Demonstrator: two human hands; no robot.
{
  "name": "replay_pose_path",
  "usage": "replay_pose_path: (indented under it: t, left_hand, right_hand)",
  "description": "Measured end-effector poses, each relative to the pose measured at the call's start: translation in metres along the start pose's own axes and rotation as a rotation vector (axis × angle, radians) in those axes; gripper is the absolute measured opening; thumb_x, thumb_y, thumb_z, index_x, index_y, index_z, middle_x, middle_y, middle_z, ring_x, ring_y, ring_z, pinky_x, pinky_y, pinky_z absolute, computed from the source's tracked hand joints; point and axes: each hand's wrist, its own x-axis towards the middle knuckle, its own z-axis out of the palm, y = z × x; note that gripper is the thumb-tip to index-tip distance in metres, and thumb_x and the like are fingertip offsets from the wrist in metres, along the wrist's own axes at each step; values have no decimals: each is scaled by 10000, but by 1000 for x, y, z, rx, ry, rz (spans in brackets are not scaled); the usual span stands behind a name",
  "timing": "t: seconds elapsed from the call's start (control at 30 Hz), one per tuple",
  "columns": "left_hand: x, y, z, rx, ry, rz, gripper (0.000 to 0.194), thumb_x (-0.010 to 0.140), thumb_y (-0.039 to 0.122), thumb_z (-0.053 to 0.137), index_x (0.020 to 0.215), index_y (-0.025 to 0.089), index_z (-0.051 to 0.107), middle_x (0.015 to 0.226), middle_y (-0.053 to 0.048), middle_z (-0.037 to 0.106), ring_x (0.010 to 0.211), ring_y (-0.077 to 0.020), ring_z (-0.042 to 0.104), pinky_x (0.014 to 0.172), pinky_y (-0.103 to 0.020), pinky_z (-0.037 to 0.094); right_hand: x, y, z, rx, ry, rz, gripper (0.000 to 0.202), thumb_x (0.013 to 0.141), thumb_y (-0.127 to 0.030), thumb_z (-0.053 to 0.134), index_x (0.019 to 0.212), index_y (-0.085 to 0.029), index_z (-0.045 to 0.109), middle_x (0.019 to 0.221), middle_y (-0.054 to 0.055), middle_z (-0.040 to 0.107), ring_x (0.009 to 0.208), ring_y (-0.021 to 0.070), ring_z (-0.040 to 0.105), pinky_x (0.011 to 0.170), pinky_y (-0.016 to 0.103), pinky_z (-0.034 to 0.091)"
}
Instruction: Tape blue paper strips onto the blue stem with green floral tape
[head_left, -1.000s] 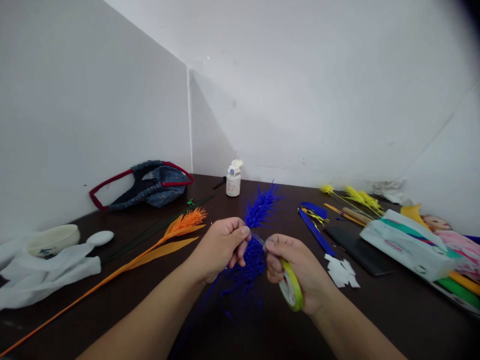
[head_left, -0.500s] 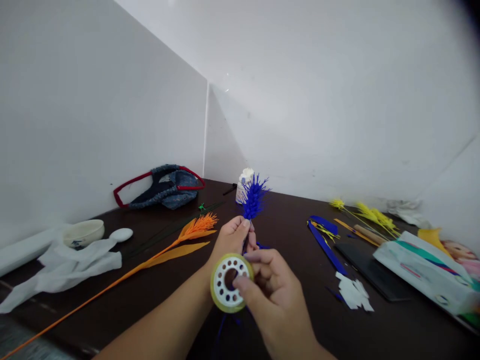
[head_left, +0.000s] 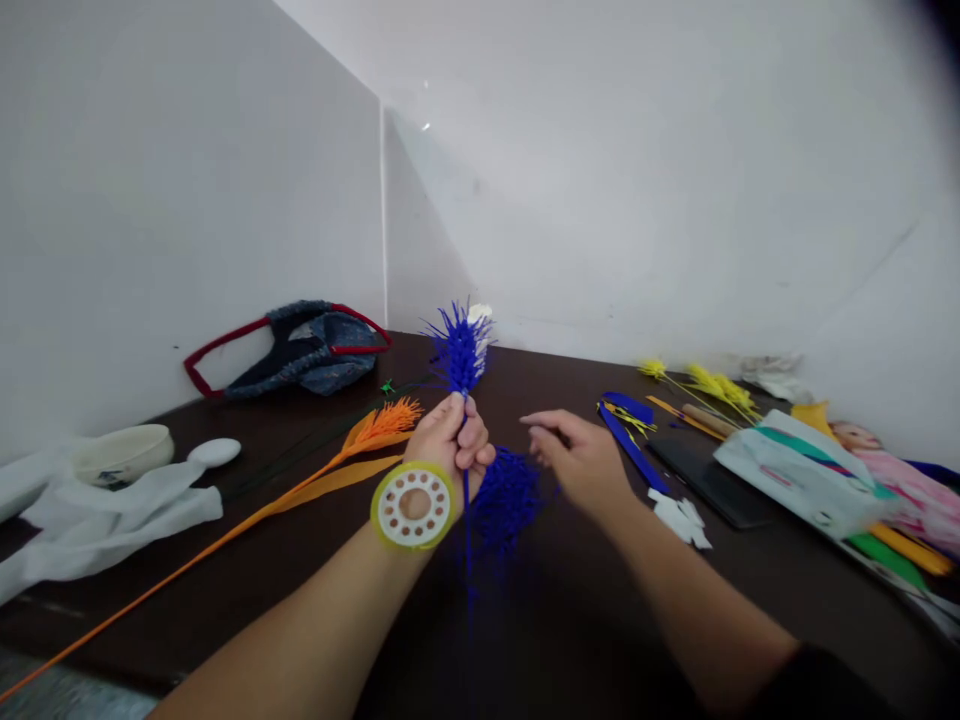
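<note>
1. So from where I'm standing (12 is straight ahead of the person), the blue sprig (head_left: 463, 350) is up in the middle, over the dark table (head_left: 570, 620). It's pretty much upright: bristly head at the top, long axis near vertical, thin blue stem (head_left: 468, 530) dropping toward 6.
2. Left hand (head_left: 452, 445) is closed on it, thumb and fingers gripping the stem right under the head. The yellow tape roll (head_left: 393, 508) sits against that wrist, flat side facing the person.
3. Right hand (head_left: 581, 462) is off at about 3 from the left one, well apart from the sprig. Fingers loosely bent, thumb near the index finger. It's kinda blurry there, so I can't tell if it's pinching anything.
4. Blue bristly pile (head_left: 510, 500) lies on the table between the hands, and a white bottle (head_left: 481, 320) peeks out from behind the sprig.
5. Orange sprig (head_left: 277, 508) lies at 10, head toward about 1, stem running down toward 8. Yellow sprigs (head_left: 720, 388) are out around 2.
</note>
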Motion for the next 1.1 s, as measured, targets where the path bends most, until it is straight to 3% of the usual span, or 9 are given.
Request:
replay_pose_path:
  t: [0.1,0.2,0.37,0.57,0.67,0.8,0.9,1.0,1.1]
  left_hand:
    - [-1,2,2,-58,20,-42,255,922,242,373,714,147,485,426,84,347,309,-11,295,370,-124,311]
    - [-1,4,4,-78,-3,-65,292,932,243,356,697,134,491,417,81,358,298,-3,313,364,-115,307]
    - [-3,4,6,-101,-20,-110,325,927,299,369,678,136,497,414,73,382,292,-9,328,363,-128,325]
    - [-2,-3,6,-65,-6,-125,311,919,303,391,683,136,507,406,73,379,287,-12,324,359,-134,321]
    - [-1,-5,5,-41,-5,-105,285,921,263,391,697,134,512,410,73,381,288,-12,321,364,-133,332]
    - [-1,-8,5,-38,32,-103,276,924,218,369,699,131,505,414,73,378,285,-10,310,351,-131,323]
    - [-2,-9,5,-35,45,-124,252,912,233,400,709,133,510,412,74,373,281,-11,295,327,-128,293]
    - [-3,-10,4,-54,46,-115,248,906,251,415,712,133,515,418,71,381,283,-11,286,315,-126,280]
    - [-3,-11,3,-67,39,-115,256,906,243,408,702,133,517,406,68,380,276,-11,269,302,-121,266]
  right_hand:
    - [9,64,-27,-109,-233,24,193,739,-132,552,778,-228,714,786,41,658,778,202,591,771,367,438]
    - [2,103,-40,-103,-396,19,237,652,-61,605,777,-224,724,830,42,660,804,196,597,795,350,444]
    - [-5,115,-35,-67,-495,15,252,674,-94,638,864,-236,722,901,43,636,868,186,582,856,337,420]
    - [-3,113,-25,26,-425,74,147,624,-72,654,637,-217,679,729,15,583,775,184,531,829,359,390]
    - [-3,107,-27,129,-329,134,103,613,-98,654,626,-198,634,699,13,575,751,183,510,814,376,379]
    - [0,78,-29,334,-164,190,104,788,-282,502,804,-203,567,769,23,587,692,157,536,695,343,431]
    - [6,39,-25,763,-59,241,94,783,-309,521,801,-217,519,684,-17,558,621,125,532,591,265,427]
    - [12,2,-16,1247,-95,323,117,700,-229,643,735,-197,536,620,-30,554,579,98,520,523,204,392]
    - [21,-21,-7,1359,-163,291,106,683,-213,665,712,-195,564,587,-33,557,553,95,514,490,194,385]
